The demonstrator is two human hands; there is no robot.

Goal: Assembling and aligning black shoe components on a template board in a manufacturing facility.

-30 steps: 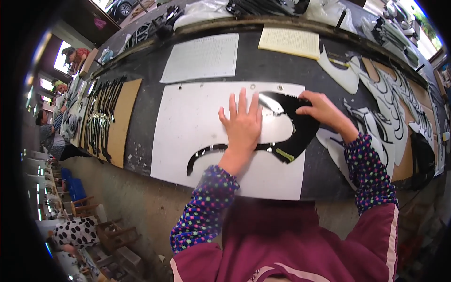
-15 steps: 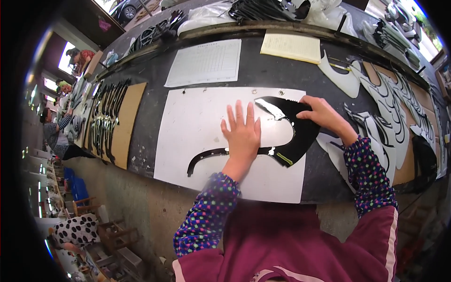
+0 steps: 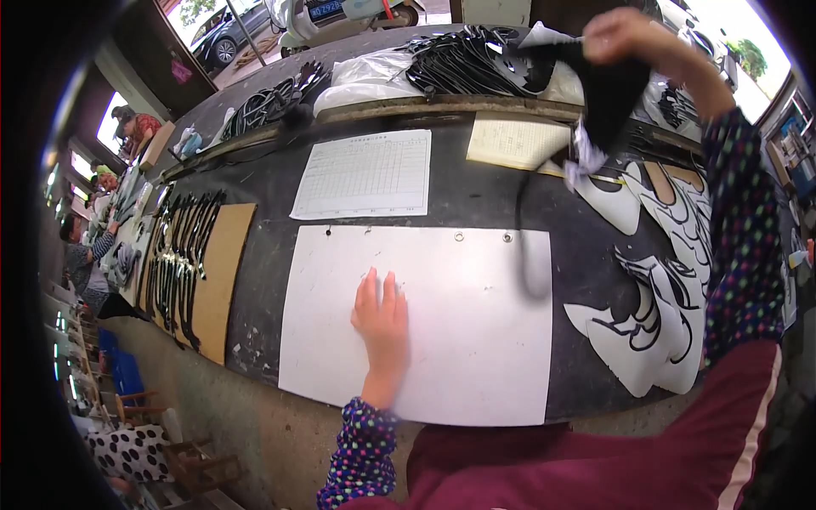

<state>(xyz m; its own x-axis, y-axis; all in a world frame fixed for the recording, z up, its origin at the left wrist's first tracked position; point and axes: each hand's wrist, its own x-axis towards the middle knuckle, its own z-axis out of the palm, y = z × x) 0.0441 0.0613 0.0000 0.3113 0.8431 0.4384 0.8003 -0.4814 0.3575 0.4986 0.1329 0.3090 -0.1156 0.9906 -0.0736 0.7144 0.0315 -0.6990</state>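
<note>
High over the table's far right side, my right hand [image 3: 625, 38] is closed on a black cut piece [image 3: 614, 98]. The piece is blurred by motion, and a long thin curved strip hangs from it toward the right edge of a white board [image 3: 459, 348]. A pale patch shows on the piece's lower part. My left hand [image 3: 382, 319] is over the left half of the board, fingers stretched out and holding nothing. Small metal eyelets line the board's far edge.
Beyond the board lie a printed form [image 3: 365, 174] and a yellowish paper pad [image 3: 514, 140]. White pieces with black curved edges [image 3: 642, 340] overlap at right. Black strips sit on brown cardboard [image 3: 225, 280] at left. Black pieces [image 3: 467, 64] are heaped behind a raised rail [image 3: 382, 110].
My right hand has lifted the black piece off the white board and carried it up and away to the far right. My left hand has come off the piece and shifted left.
</note>
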